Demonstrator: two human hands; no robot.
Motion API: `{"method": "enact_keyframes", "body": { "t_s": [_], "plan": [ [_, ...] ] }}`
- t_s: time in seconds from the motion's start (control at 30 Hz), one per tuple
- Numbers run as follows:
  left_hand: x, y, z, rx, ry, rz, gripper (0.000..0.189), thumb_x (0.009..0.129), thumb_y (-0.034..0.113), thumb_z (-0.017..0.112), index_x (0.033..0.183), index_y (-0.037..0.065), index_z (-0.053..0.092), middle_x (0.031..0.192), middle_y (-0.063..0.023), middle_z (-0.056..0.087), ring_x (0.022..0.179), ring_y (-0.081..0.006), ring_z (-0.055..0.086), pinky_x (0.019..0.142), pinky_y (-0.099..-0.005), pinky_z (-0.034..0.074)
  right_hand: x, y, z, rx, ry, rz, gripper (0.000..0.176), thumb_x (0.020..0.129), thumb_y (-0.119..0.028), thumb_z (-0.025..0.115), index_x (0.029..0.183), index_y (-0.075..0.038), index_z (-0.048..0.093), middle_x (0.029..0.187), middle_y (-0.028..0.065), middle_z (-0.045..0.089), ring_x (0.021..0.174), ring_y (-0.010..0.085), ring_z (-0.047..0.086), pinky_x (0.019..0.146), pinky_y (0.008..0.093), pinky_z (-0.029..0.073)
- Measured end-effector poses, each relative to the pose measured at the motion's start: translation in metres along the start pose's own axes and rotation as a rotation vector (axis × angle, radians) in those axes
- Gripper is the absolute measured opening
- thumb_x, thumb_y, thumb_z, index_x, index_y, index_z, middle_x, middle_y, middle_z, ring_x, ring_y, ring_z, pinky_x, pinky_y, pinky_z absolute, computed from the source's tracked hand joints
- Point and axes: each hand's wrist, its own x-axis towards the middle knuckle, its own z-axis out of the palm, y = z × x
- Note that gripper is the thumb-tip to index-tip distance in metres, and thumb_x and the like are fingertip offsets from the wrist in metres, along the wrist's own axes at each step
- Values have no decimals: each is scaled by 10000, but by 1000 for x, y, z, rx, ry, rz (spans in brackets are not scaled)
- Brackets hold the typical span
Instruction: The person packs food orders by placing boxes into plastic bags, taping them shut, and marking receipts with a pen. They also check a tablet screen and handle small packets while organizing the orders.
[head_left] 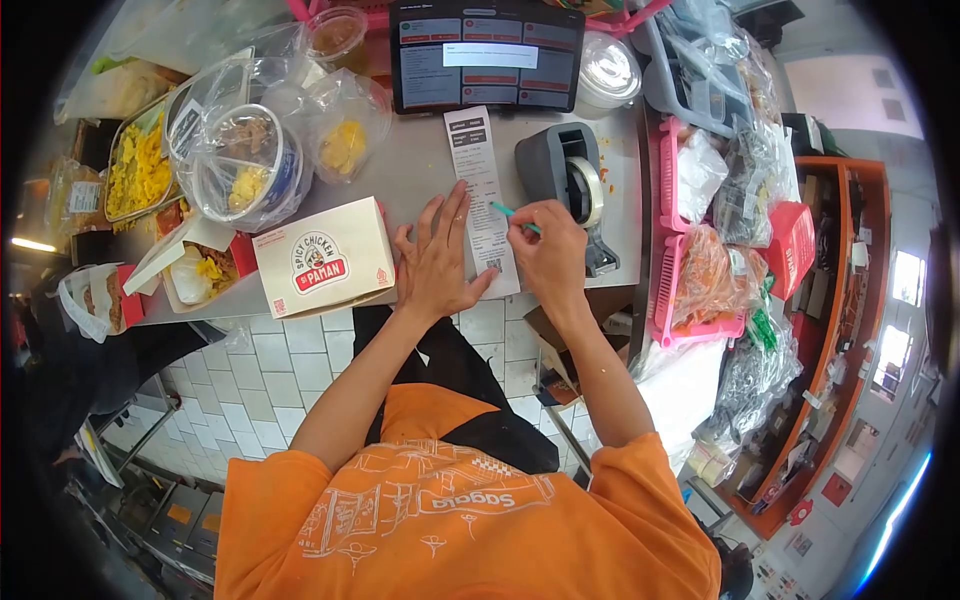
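A long printed paper receipt (480,190) lies on the metal table in front of me. My left hand (437,255) rests flat on its left edge with the fingers spread. In my right hand (545,250) is a green pen (515,217), pinched by the fingers, its tip over the right side of the receipt. A closed cardboard food box (325,258), printed "Spicy Chicken", stands just left of my left hand. To the right of the receipt is a grey tape dispenser (555,165) with a roll of clear tape.
A tablet (487,55) with a lit screen stands at the back. Bagged food tubs (240,165) and an open food box (205,265) crowd the left. A lidded clear cup (608,70) is behind the dispenser. Pink baskets (668,290) with bagged items line the right.
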Motion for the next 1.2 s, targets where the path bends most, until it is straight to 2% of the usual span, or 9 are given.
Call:
{"method": "enact_keyframes", "body": {
  "t_s": [0.2, 0.4, 0.5, 0.6, 0.77, 0.87, 0.9, 1.07, 1.2],
  "plan": [
    [3, -1, 2, -39, 22, 4, 999, 723, 515, 727, 1525, 46, 361, 1643, -29, 299, 1413, -272, 333, 1025, -505, 245, -7, -23, -40, -89, -198, 50, 118, 772, 9, 743, 883, -9, 706, 832, 97, 679, 641, 185, 662, 617, 290, 534],
    [1, 2, -2, -45, -27, 5, 1035, 694, 490, 758, 1526, 26, 354, 1648, -39, 274, 1428, -259, 289, 1046, -509, 197, 63, -32, -85, -253, 134, 71, 252, 779, -50, 741, 1024, -41, 682, 991, 160, 698, 866, 321, 687, 764, 404, 555],
    [1, 2, 2, -55, 1, 17, 1059, 682, 528, 769, 1539, 65, 354, 1642, -21, 286, 1421, -253, 293, 1047, -512, 197, 66, -22, -84, -315, 46, -165, 785, 790, -191, 848, 1453, -80, 445, 1313, 204, 586, 1134, 343, 616, 960, 435, 490],
    [2, 2, 6, -30, 23, -5, 1109, 656, 592, 787, 1550, 102, 350, 1635, -8, 297, 1416, -250, 298, 1052, -510, 198, -3, -5, -97, -135, 105, 62, 909, 752, -254, 886, 1492, -60, 396, 1471, 263, 443, 1260, 368, 553, 1012, 435, 466],
    [4, 16, -5, -41, -43, -87, 1148, 654, 648, 790, 1556, 104, 335, 1635, -4, 290, 1409, -277, 301, 1050, -525, 215, -43, -20, -66, -136, 136, 356, 827, 693, -232, 887, 1374, -23, 467, 918, 212, 726, 825, 292, 732, 768, 386, 557],
    [3, 18, -4, -42, -50, -66, 1129, 683, 616, 789, 1568, 100, 314, 1643, -3, 274, 1432, -291, 289, 1056, -550, 240, -44, -62, -54, -171, 139, 606, 732, 706, -262, 881, 1298, -41, 511, 861, 192, 725, 765, 285, 726, 713, 380, 553],
    [1, 19, -2, -34, -52, -67, 1129, 683, 616, 789, 1568, 100, 314, 1643, -3, 274, 1432, -291, 289, 1056, -550, 240, -52, -47, -37, -247, 184, 525, 692, 719, -274, 870, 1263, -44, 511, 912, 195, 722, 839, 429, 697, 764, 457, 537],
    [-42, 1, -88, 74, 68, 238, 1026, 731, 587, 753, 1567, 145, 357, 1637, -91, 296, 1460, -371, 280, 1088, -575, 266, -61, -11, -16, -189, 205, 372, 584, 773, -346, 833, 1201, -42, 575, 946, 209, 711, 842, 397, 683, 768, 435, 531],
    [-76, -72, -164, 328, -102, -96, 1021, 614, 590, 837, 1528, 381, 435, 1533, -168, 410, 1384, -377, 395, 1077, -563, 291, -43, -12, -33, -345, 224, 349, 485, 931, -487, 679, 1026, -13, 728, 939, 171, 691, 765, 271, 641, 741, 357, 527]
  ]
}}
